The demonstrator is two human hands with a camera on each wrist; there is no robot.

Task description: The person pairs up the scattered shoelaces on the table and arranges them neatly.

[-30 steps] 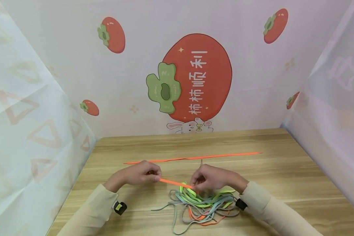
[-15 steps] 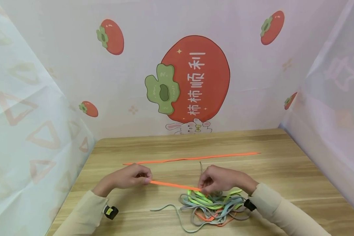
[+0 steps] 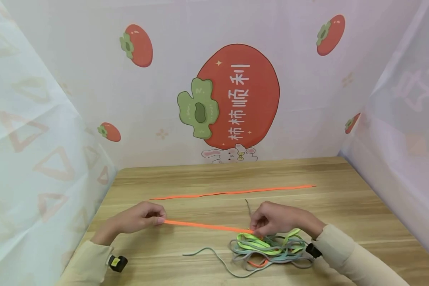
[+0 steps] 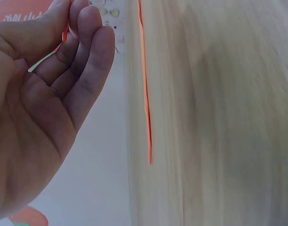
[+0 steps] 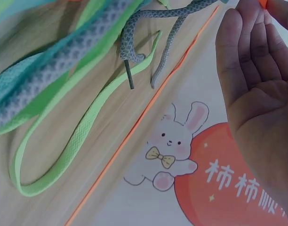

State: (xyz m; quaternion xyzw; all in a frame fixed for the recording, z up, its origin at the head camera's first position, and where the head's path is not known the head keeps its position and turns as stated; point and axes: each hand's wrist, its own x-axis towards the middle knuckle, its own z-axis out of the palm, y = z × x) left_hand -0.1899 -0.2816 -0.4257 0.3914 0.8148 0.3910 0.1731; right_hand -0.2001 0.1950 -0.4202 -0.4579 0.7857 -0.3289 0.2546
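Note:
Between the two hands an orange shoelace [image 3: 207, 226] is stretched, nearly level and a little lower at the right. My left hand [image 3: 137, 217] pinches its left end between thumb and fingers; in the left wrist view a bit of orange lace [image 4: 65, 36] shows at the fingertips. My right hand [image 3: 280, 219] pinches the lace at the other side, just above a tangled pile of green, grey-blue and orange shoelaces [image 3: 271, 254]. Farther back, a second orange shoelace [image 3: 232, 192] lies straight across the table.
The wooden table [image 3: 157, 258] ends at a white printed backdrop [image 3: 157, 99] with a large red persimmon drawing. One grey-blue lace end [image 3: 200, 251] trails left out of the pile. A grey lace tip [image 3: 248, 204] sticks out behind the right hand.
My left hand has moved left and my right hand somewhat right, so a longer stretch of orange shoelace shows between them. The pile has shifted right along with the right hand.

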